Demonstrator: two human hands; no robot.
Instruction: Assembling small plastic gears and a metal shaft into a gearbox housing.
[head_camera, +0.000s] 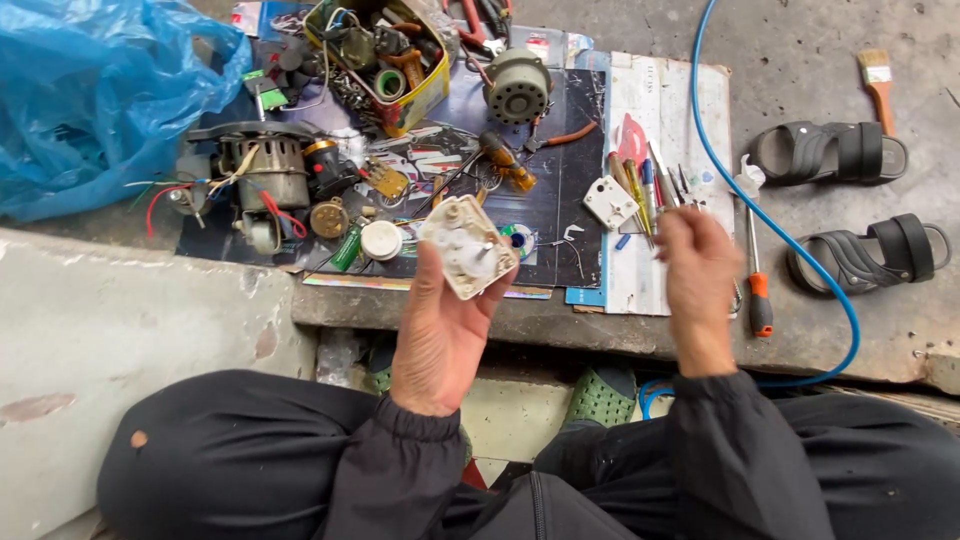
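The left hand holds a cream casing up over the near edge of the board, fingers curled under it and thumb along its side, its open face turned up toward the eye. The right hand is blurred, loosely curled; whether it pinches anything I cannot tell. It hovers beside the screwdrivers, laid side by side within reach. A motor lies far left.

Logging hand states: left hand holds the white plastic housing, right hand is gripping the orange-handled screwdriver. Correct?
Not quite. The left hand does hold the white plastic housing, but the right hand is not gripping the orange-handled screwdriver. That tool lies on the concrete just beside the hand, untouched. The hand is blurred, so the head view does not settle whether it holds anything.
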